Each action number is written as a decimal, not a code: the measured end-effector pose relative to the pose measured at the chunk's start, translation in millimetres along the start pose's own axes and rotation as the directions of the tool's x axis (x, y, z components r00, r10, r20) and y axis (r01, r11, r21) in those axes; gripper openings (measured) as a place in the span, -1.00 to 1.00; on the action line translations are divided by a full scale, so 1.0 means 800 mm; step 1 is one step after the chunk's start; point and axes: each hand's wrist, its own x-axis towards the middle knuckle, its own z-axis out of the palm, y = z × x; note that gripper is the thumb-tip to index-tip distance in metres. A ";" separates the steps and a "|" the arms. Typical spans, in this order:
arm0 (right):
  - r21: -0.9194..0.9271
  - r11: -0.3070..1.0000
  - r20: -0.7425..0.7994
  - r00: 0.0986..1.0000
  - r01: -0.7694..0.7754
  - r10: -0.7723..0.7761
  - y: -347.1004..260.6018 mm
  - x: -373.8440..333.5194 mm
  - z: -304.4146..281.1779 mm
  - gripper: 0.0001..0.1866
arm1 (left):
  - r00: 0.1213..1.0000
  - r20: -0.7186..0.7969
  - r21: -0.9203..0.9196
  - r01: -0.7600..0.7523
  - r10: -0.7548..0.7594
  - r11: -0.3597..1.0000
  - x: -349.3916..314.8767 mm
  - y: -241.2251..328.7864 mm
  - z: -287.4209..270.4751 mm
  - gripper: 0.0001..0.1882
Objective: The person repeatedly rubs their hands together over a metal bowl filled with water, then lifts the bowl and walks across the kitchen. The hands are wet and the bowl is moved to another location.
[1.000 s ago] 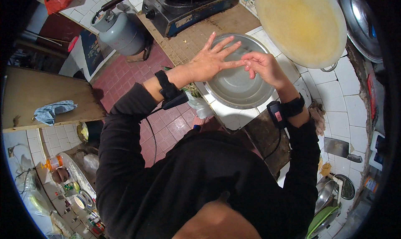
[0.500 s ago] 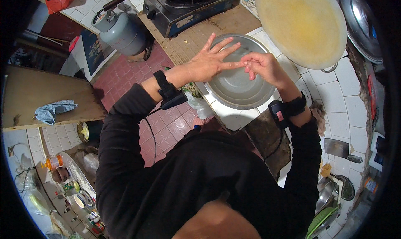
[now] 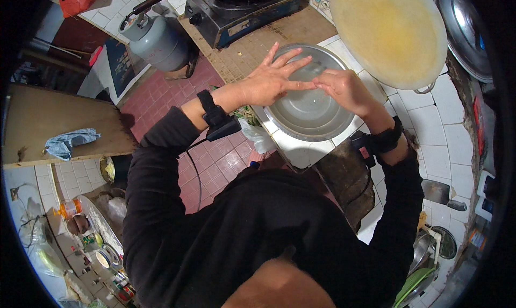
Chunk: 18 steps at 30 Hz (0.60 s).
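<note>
Over a wide metal basin (image 3: 309, 131) of clear liquid, my left hand (image 3: 267, 83) is held out with its fingers spread, holding nothing. My right hand (image 3: 344, 90) comes in from the right, its fingers closed around the tip of my left index finger. Both hands are above the basin's rim. Whether anything small sits between the pinching fingers is hidden. Dark straps with small black devices are on both wrists.
A gas stove (image 3: 242, 17) with a dark pan stands beyond the basin, a grey gas cylinder (image 3: 161, 44) left of it. At the right lean a round yellowish board (image 3: 389, 33) and a metal lid (image 3: 465, 33). A cleaver (image 3: 436, 190) lies on the white tiles.
My right hand has turned and its fingers have closed more tightly around the left index fingertip. The right forearm has shifted slightly right. My left hand has barely moved.
</note>
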 end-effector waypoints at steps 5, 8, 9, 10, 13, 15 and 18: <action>-0.124 0.990 0.093 0.994 0.071 -0.060 -0.005 0.004 -0.010 -0.94 | 0.999 -0.031 -0.054 -0.025 0.024 0.998 0.001 0.000 -0.003 -0.26; -0.248 0.958 0.125 0.985 0.143 -0.114 -0.009 0.005 -0.009 -0.94 | 0.999 -0.034 -0.078 -0.019 0.017 0.997 0.001 0.002 -0.003 -0.31; -0.289 0.943 0.128 0.983 0.163 -0.131 -0.011 0.005 -0.008 -0.95 | 0.999 -0.035 -0.090 -0.015 0.011 0.996 0.001 0.002 -0.003 -0.33; -0.341 0.925 0.141 0.982 0.166 -0.124 -0.012 0.005 -0.006 -0.95 | 1.000 -0.027 -0.116 -0.004 0.001 0.993 0.000 0.003 -0.003 -0.35; -0.452 0.873 0.158 0.980 0.183 -0.123 -0.013 0.006 -0.003 -0.94 | 0.999 -0.042 -0.129 0.002 -0.007 0.992 0.000 0.004 -0.003 -0.41; -0.472 0.858 0.144 0.978 0.202 -0.152 -0.012 0.007 -0.001 -0.92 | 0.999 -0.051 -0.143 0.006 -0.014 0.990 0.000 0.004 -0.002 -0.43; -0.459 0.853 0.109 0.969 0.247 -0.222 -0.010 0.010 0.001 -0.84 | 0.998 -0.064 -0.161 0.010 -0.021 0.987 0.000 0.003 -0.002 -0.44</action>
